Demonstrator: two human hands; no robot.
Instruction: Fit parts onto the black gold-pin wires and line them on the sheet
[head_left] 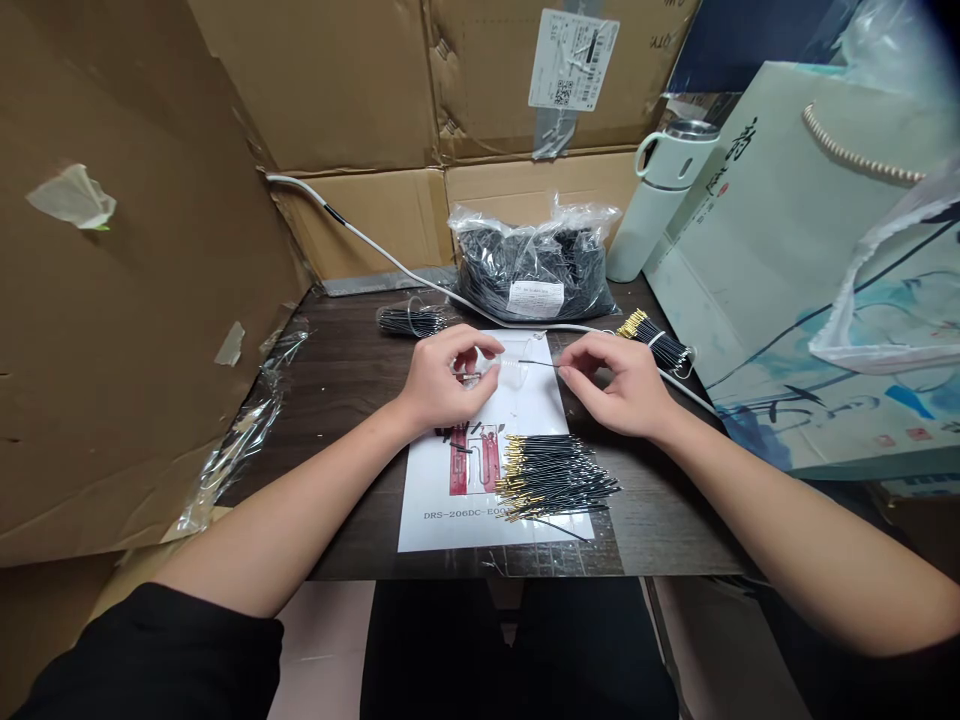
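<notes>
My left hand [444, 378] pinches a small clear plastic part [507, 371] above a white printed sheet [450, 500]. My right hand [619, 382] holds one thin black wire [538, 363] by its end, the tip pointing left toward the clear part. A loose pile of black wires with gold terminals [553, 478] lies on the sheet just in front of my hands.
A bundled set of gold-tipped wires [654, 342] lies to the right, a dark wire bundle [411, 321] at the back left. A plastic bag of black wires [534, 262], a white cable [375, 248], a pale flask [660, 196], a gift bag [810, 300] and cardboard walls [112, 300] surround the dark desk [352, 400].
</notes>
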